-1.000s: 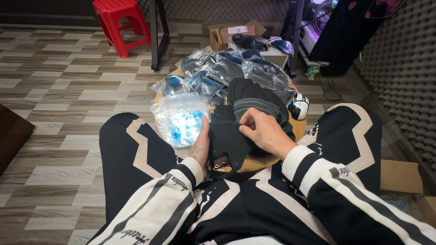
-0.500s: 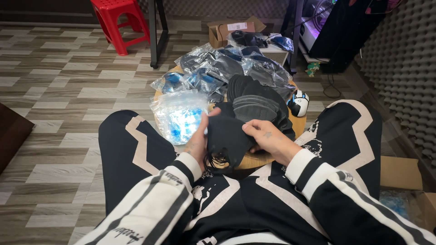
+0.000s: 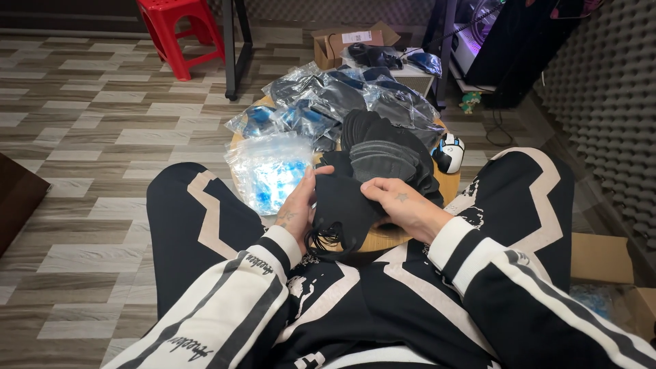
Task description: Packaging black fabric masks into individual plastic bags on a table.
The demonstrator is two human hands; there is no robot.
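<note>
left hand (image 3: 295, 208) + right hand (image 3: 400, 205) pinch flat black fabric face mask (image 3: 342, 208) from both sides, over lap at near edge of round wooden tabletop (image 3: 447, 188) | risk: dangling ear loops snag fingers; fanned black mask stack (image 3: 383, 150) just behind could slide if knocked | containers: clear plastic bags (image 3: 270, 171) hold blue items; open cardboard box (image 3: 348, 41) on floor, dark contents unclear
</note>
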